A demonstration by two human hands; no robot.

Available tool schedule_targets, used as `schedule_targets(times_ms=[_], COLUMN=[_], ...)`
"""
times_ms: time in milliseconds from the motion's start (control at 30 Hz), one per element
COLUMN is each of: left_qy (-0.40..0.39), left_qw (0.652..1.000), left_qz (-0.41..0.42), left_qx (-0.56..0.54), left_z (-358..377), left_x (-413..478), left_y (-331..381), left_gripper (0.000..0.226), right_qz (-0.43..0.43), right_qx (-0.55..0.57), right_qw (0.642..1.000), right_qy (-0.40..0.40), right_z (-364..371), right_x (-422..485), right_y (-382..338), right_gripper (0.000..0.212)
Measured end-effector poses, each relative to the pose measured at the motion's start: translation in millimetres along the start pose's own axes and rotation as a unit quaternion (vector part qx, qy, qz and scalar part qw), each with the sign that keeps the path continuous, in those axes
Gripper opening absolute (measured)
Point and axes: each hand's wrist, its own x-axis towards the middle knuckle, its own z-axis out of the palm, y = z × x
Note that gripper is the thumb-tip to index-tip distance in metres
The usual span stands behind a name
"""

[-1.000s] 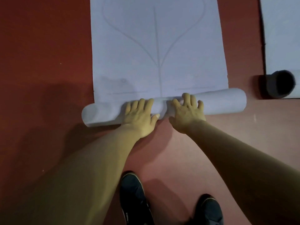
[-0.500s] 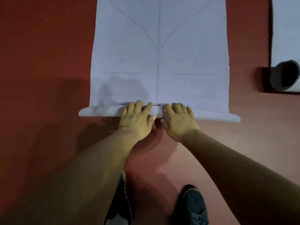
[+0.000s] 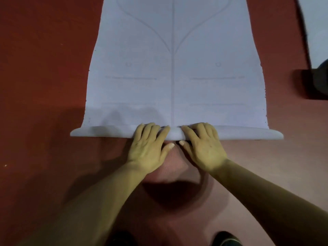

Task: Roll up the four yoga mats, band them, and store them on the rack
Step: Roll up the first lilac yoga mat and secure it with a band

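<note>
Two hands rest side by side on the near end of a pale lavender yoga mat [image 3: 142, 86], which lies flat on a red floor [image 3: 44, 86] and runs away from the person to the top edge of the view. The near end of the mat is wound into a thin roll [image 3: 106, 133] that lies crosswise, and each of its ends reaches slightly past the side edges of the flat portion.

Left hand [image 3: 149, 150]: palm down and open, placed just left of the mat's printed centre line. The fingers [image 3: 152, 128] lie across the top of the roll and are only lightly bent. The thumb is spread off the roll, over the floor on the near side.

Right hand [image 3: 204, 150]: palm down and open, placed just right of the centre line. Its fingers also lie over the roll, somewhat more bent at the knuckles, and the thumb points inward over the floor. The two thumb tips are close together but do not touch. Neither hand closes round the roll; both press on it from above.

Printed lines curve into the centre line on the flat portion. A second mat [image 3: 316, 23] lies at the right edge of the view, well apart from the first, with a dark rolled end [image 3: 322, 77] at its near side. One dark shoe [image 3: 225, 239] shows at the bottom edge.
</note>
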Motion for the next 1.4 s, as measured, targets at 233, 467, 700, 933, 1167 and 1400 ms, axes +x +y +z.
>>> schedule_targets(times_ms=[233, 467, 700, 933, 1167, 1400], left_qy=[0.063, 0.045, -0.039, -0.046, -0.037, 0.008], left_qw=[0.996, 0.993, 0.994, 0.998, 0.997, 0.995], left_qz=[0.038, 0.079, 0.069, 0.045, 0.066, 0.092], left_qx=[0.052, 0.080, 0.080, 0.025, 0.016, 0.047], left_z=[15.1, 10.5, 0.5, -3.3, 5.2, 10.6], left_x=[5.8, 22.3, 30.6, 35.5, 31.3, 38.5], left_y=[-3.8, -15.4, -12.9, -17.6, -11.7, -16.3], left_gripper=[0.058, 0.057, 0.069, 0.060, 0.061, 0.062], right_qz=[0.011, 0.039, 0.043, 0.032, 0.061, 0.001], right_qx=[0.006, 0.029, 0.049, 0.040, 0.081, 0.017], right_qw=[0.998, 0.998, 0.997, 0.991, 0.986, 0.997], right_qy=[0.066, 0.032, -0.037, -0.124, -0.130, 0.076], right_z=[13.6, 8.0, -2.3, -27.8, -14.7, -0.6], right_x=[-3.4, -2.0, 7.2, 21.0, 11.9, 2.0], right_y=[2.9, 4.7, 8.0, 13.7, 13.3, 5.8], right_gripper=[0.044, 0.047, 0.039, 0.047, 0.039, 0.026])
